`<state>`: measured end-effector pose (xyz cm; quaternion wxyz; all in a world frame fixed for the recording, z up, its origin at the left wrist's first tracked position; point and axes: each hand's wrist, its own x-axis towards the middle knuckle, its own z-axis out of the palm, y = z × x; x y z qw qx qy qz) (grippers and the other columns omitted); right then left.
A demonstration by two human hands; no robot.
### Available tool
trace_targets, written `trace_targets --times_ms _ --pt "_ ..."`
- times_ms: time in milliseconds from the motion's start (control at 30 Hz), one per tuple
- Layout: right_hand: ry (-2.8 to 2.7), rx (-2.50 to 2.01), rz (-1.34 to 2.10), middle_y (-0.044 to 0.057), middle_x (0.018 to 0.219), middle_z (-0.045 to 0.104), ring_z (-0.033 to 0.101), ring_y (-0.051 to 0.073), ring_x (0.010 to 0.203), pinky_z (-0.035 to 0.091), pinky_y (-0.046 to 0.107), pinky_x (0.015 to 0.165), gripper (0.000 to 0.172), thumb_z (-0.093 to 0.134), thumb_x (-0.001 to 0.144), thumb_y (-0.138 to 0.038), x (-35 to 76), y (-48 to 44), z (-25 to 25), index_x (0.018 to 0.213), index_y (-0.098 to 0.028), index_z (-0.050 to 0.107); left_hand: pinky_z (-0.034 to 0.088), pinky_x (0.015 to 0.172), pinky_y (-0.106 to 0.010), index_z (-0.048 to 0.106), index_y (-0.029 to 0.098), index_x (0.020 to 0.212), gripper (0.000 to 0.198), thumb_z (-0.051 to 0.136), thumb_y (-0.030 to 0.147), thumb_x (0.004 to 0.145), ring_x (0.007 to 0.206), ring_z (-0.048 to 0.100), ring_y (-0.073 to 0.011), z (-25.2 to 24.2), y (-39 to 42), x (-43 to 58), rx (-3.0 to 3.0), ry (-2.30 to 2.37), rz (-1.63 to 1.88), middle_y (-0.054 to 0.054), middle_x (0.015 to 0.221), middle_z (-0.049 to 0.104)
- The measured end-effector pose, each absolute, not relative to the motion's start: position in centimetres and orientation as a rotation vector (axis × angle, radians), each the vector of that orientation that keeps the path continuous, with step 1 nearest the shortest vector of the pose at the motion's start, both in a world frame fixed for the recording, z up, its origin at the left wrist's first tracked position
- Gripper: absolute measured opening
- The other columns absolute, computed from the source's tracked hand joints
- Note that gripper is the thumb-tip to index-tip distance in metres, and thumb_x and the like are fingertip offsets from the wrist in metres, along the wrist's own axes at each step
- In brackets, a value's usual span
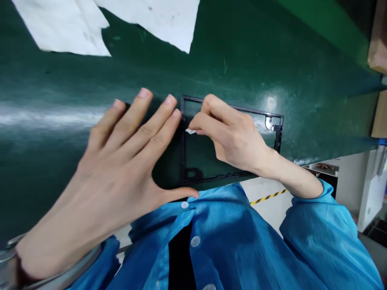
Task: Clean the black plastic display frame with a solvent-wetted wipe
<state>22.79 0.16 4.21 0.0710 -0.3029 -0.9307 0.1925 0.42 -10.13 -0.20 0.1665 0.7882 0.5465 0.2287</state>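
A thin black rectangular plastic frame (pixel 182 157) lies flat on the green table, near the edge by my body. My right hand (pixel 234 135) is over the frame, its fingers pinched on a small white piece of cloth or paper (pixel 190 131) just inside the frame's left bar. Most of that white piece is hidden in the fingers. To the left, my left hand (pixel 130 161) is stretched out with fingers spread, the fingertips close to the frame's left bar. Whether the left fingers touch the frame I cannot tell.
Creased white sheets (pixel 66 28) lie at the far left of the green table (pixel 242 60). Cardboard-coloured boxes (pixel 380 114) stand at the right edge. Below the table's near edge, yellow and black tape (pixel 269 197) marks the pale floor.
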Motion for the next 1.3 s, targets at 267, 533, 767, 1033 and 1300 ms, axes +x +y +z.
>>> trace_targets --times_ms 267,533,767,1033,1300 --pt "-2.619 -1.141 1.054 0.002 0.098 0.060 0.065 0.012 0.093 0.044 0.025 0.075 0.041 0.029 0.116 -0.033 20.9 0.2 5.1 0.097 -0.020 0.063 0.033 0.149 -0.066 0.021 0.030 0.174 0.105 0.059 0.082 0.092 0.173 0.038 -0.0344 0.3 -10.7 -0.2 2.338 1.553 0.610 0.001 0.182 0.036" --pt "-2.652 -1.050 0.954 0.000 0.086 0.064 0.063 0.008 0.083 0.043 0.020 0.066 0.050 0.033 0.114 -0.042 20.9 -0.2 3.6 0.078 -0.020 0.060 0.035 0.146 -0.067 0.027 0.034 0.172 0.095 0.064 0.074 0.093 0.173 0.039 -0.0332 -0.3 -10.3 -1.4 2.323 1.522 0.599 0.007 0.179 0.043" --pt "-2.508 -1.048 0.920 0.000 0.088 0.063 0.069 0.006 0.093 0.048 0.013 0.073 0.050 0.027 0.115 -0.041 21.2 -0.4 2.7 0.091 -0.023 0.067 0.026 0.151 -0.055 0.026 0.041 0.171 0.105 0.071 0.082 0.086 0.175 0.034 -0.0298 -0.4 -10.4 -1.5 2.266 1.528 0.593 0.012 0.180 0.041" --pt "-2.603 -0.988 0.646 -0.002 0.082 0.063 0.069 0.004 0.087 0.049 0.014 0.073 0.059 0.019 0.114 -0.024 21.0 -1.1 3.0 0.092 -0.021 0.073 0.031 0.151 -0.061 0.021 0.038 0.173 0.104 0.070 0.077 0.090 0.175 0.036 -0.0319 -0.4 -10.3 -1.3 2.260 1.513 0.575 0.005 0.181 0.040" --pt "-2.642 -1.052 0.543 -0.003 0.091 0.066 0.072 0.002 0.088 0.049 0.012 0.076 0.067 0.014 0.113 -0.022 21.4 -1.2 3.4 0.105 -0.016 0.080 0.034 0.149 -0.068 0.022 0.038 0.173 0.101 0.072 0.071 0.091 0.174 0.037 -0.0348 -0.6 -10.1 -1.3 2.233 1.504 0.613 0.005 0.181 0.040"
